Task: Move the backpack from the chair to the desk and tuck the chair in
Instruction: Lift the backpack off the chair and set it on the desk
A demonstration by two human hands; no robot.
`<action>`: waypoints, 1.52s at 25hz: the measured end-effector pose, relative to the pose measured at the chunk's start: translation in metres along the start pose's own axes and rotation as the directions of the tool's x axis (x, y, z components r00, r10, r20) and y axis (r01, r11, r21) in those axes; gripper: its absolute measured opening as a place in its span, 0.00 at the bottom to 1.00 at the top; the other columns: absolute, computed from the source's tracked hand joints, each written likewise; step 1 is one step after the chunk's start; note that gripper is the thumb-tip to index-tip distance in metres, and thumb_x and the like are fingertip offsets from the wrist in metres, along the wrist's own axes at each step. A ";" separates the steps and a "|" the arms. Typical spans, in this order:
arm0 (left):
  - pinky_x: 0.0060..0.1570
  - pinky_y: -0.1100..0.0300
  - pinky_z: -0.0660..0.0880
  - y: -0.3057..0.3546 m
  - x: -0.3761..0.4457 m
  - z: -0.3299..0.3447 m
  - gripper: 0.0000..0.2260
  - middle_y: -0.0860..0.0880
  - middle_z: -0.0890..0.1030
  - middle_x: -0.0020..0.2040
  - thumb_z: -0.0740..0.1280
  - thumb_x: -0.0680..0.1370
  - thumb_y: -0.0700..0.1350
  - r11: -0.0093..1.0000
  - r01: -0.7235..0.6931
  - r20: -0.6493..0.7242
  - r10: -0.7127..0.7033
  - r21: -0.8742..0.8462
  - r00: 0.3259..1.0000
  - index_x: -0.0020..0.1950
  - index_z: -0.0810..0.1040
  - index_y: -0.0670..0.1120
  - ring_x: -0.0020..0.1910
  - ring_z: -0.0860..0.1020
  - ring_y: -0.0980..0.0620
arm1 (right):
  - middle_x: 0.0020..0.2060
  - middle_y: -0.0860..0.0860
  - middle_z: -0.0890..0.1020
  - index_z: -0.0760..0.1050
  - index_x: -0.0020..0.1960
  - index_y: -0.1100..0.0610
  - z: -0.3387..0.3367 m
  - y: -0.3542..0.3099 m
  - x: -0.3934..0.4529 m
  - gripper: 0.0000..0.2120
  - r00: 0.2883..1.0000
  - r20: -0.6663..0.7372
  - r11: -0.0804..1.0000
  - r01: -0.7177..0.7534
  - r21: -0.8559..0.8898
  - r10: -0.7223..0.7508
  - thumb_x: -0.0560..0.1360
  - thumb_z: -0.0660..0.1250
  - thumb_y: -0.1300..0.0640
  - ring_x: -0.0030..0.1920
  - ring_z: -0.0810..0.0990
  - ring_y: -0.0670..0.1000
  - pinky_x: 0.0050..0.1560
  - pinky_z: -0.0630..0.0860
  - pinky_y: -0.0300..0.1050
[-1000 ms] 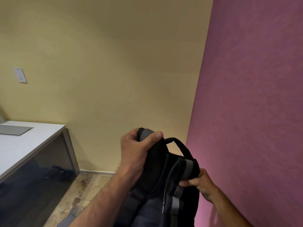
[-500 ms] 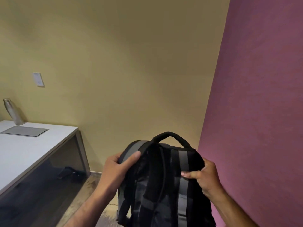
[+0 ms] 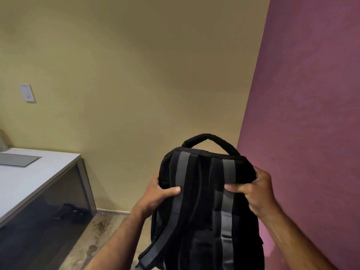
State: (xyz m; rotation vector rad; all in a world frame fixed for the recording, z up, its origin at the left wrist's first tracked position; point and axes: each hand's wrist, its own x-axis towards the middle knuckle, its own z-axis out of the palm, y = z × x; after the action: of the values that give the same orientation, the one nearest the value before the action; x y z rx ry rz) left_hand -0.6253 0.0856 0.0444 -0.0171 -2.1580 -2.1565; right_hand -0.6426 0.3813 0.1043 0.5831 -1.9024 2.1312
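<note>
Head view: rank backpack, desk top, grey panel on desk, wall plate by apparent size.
1. backpack, though it is nearest the camera, which inflates it
2. desk top, cut off by the frame edge
3. grey panel, also cut off
4. wall plate

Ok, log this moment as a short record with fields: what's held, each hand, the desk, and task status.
held: black backpack, upright, strap side toward the camera
left hand: grips the backpack's upper left side
right hand: grips its upper right side
desk: white top, at left, apart from the backpack
on desk: flat grey panel
chair: not in view
status: backpack in the air, not yet on the desk
</note>
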 end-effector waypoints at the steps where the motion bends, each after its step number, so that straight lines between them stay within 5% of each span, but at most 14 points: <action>1: 0.51 0.53 0.83 -0.001 0.006 0.000 0.39 0.47 0.86 0.58 0.86 0.56 0.51 1.000 -0.013 -0.042 0.013 -0.015 0.999 0.65 0.77 0.48 0.57 0.84 0.47 | 0.45 0.53 0.90 0.87 0.45 0.51 0.000 0.005 0.008 0.26 1.000 0.008 1.000 0.006 0.007 -0.006 0.48 0.83 0.62 0.46 0.89 0.55 0.41 0.85 0.45; 9: 0.35 0.61 0.82 -0.018 0.051 0.009 0.23 0.50 0.89 0.43 0.85 0.53 0.44 0.993 -0.033 -0.494 -0.027 -0.112 0.869 0.45 0.85 0.47 0.42 0.87 0.50 | 0.44 0.53 0.90 0.87 0.45 0.50 0.012 0.065 0.107 0.26 0.985 0.169 0.998 0.006 0.060 -0.016 0.47 0.84 0.60 0.45 0.89 0.56 0.40 0.85 0.45; 15: 0.34 0.67 0.79 0.000 0.087 -0.040 0.27 0.50 0.88 0.43 0.87 0.55 0.38 0.991 -0.080 -0.694 -0.019 -0.110 0.720 0.50 0.82 0.44 0.41 0.86 0.55 | 0.42 0.50 0.90 0.86 0.43 0.49 0.083 0.093 0.193 0.25 0.941 0.332 0.995 0.026 0.101 -0.058 0.48 0.83 0.62 0.43 0.89 0.51 0.39 0.85 0.43; 26: 0.36 0.68 0.80 0.019 0.174 -0.249 0.26 0.59 0.88 0.45 0.87 0.55 0.44 0.983 -0.161 -0.882 0.152 0.088 0.446 0.50 0.84 0.53 0.44 0.85 0.59 | 0.42 0.51 0.89 0.84 0.46 0.56 0.313 0.142 0.348 0.24 0.823 0.548 0.977 0.041 0.207 -0.151 0.50 0.83 0.62 0.44 0.87 0.52 0.41 0.85 0.46; 30: 0.43 0.60 0.80 0.029 0.199 -0.336 0.28 0.53 0.88 0.47 0.88 0.55 0.49 0.981 -0.126 -0.924 0.184 0.149 0.336 0.52 0.84 0.53 0.47 0.85 0.55 | 0.40 0.48 0.89 0.83 0.45 0.57 0.414 0.161 0.398 0.23 0.769 0.609 0.966 0.042 0.256 -0.195 0.51 0.82 0.64 0.42 0.86 0.47 0.40 0.84 0.42; 38: 0.44 0.58 0.81 0.032 0.243 -0.483 0.27 0.55 0.86 0.51 0.86 0.60 0.47 0.971 -0.075 -0.966 0.234 0.226 0.109 0.57 0.83 0.52 0.50 0.83 0.53 | 0.40 0.45 0.89 0.84 0.45 0.54 0.597 0.207 0.473 0.24 0.685 0.685 0.937 -0.010 0.349 -0.248 0.51 0.82 0.63 0.43 0.86 0.46 0.44 0.85 0.45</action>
State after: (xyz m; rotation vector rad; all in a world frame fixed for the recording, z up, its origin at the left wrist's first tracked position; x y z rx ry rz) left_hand -0.8378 -0.4105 0.0928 0.9156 -1.2574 -1.1263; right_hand -1.0683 -0.2795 0.1717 1.8113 -1.7130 2.3357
